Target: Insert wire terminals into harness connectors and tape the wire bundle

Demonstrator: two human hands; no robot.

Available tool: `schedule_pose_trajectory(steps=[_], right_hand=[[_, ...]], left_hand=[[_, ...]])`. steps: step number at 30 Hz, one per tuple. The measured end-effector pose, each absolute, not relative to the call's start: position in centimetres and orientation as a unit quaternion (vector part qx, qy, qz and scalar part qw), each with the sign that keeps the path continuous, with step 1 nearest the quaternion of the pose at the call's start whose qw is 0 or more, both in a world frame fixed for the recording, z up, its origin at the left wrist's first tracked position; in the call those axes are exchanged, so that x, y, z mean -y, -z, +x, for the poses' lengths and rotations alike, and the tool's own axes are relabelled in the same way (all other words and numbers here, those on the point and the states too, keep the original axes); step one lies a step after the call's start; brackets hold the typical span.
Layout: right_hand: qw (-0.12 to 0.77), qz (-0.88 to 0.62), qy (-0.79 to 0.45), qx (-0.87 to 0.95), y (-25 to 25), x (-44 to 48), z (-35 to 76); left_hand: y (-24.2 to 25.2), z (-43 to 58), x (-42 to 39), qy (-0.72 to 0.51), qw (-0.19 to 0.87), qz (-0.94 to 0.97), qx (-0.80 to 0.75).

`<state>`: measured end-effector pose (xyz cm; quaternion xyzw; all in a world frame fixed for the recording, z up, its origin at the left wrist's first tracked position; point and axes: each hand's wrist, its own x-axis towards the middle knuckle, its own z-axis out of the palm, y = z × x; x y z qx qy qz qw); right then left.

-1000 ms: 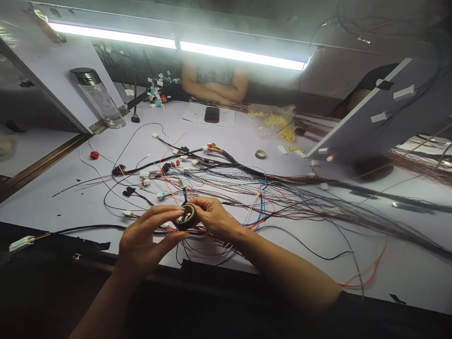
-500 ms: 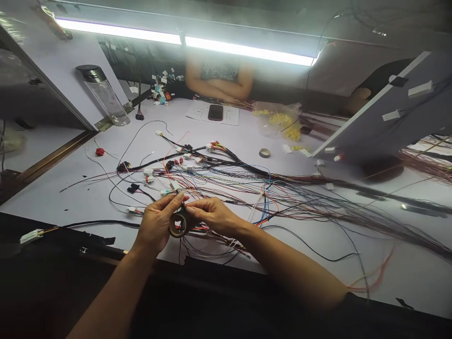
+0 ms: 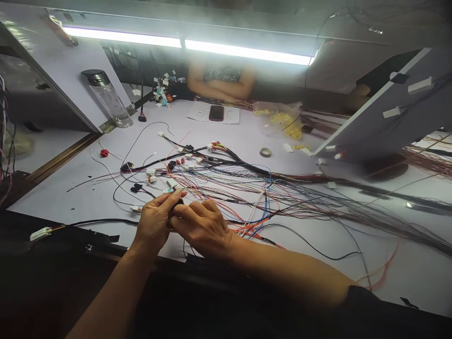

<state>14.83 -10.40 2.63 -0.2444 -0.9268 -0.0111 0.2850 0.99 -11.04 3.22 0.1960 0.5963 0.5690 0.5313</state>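
My left hand [image 3: 155, 221] is closed, thumb and forefinger pinching a thin bundle of wires just below a white connector [image 3: 171, 182]. Against it, my right hand [image 3: 203, 226] is curled into a fist around the roll of tape seen half a second ago; its fingers now hide the roll. A bit of black [image 3: 180, 201] shows between the two hands. Beyond them, a wire harness [image 3: 243, 167] with several white, black and red connectors spreads over the white table [image 3: 141, 141].
A glass bottle [image 3: 111, 101] stands at the back left. A phone [image 3: 216, 113] lies on paper, near a bag of yellow parts [image 3: 282, 120]. Another tape roll [image 3: 265, 152] lies on the table. Across from me, a person's folded arms [image 3: 222, 89] rest at the far edge.
My right hand has turned over and closed over the tape roll, which was visible between the hands before. My left hand keeps its pinch in nearly the same place. The view has shifted slightly.
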Motion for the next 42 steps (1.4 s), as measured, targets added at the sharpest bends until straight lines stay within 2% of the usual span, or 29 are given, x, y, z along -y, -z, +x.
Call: schedule_pose_trajectory(steps=[5,9,13,19,24,28,33,39,42], right_hand=[[0.309,-0.183,-0.028,0.933,-2.4,10.2,15.2],[0.349,-0.171,-0.188,0.902,-2.3,10.4,16.4],[0.393,-0.221,-0.362,0.816,-2.6,10.7,17.9],[0.323,-0.312,-0.533,0.716,-3.2,9.6,19.3],[0.303,-0.31,-0.578,0.691,-3.8,8.7,19.5],[0.305,-0.31,-0.575,0.693,-3.9,8.3,19.6],[0.286,-0.307,-0.595,0.686,-2.3,7.2,19.2],[0.271,-0.286,-0.651,0.649,-0.4,6.1,18.2],[0.289,-0.33,-0.581,0.685,-0.3,6.0,17.8]], left_hand=[[-4.1,0.5,11.2,-0.583,0.547,0.172,-0.575],[-4.1,0.1,11.3,-0.592,0.55,0.174,-0.563],[-3.3,-0.2,11.5,-0.607,0.53,0.214,-0.552],[-2.9,-0.8,11.8,-0.59,0.54,0.255,-0.543],[-3.4,-0.8,12.2,-0.563,0.563,0.301,-0.525],[-3.2,-0.5,12.5,-0.559,0.518,0.338,-0.553],[-3.0,-0.4,12.8,-0.599,0.473,0.334,-0.553],[-3.9,-1.0,12.6,-0.61,0.476,0.305,-0.556],[-4.4,-1.5,12.2,-0.61,0.462,0.305,-0.567]])
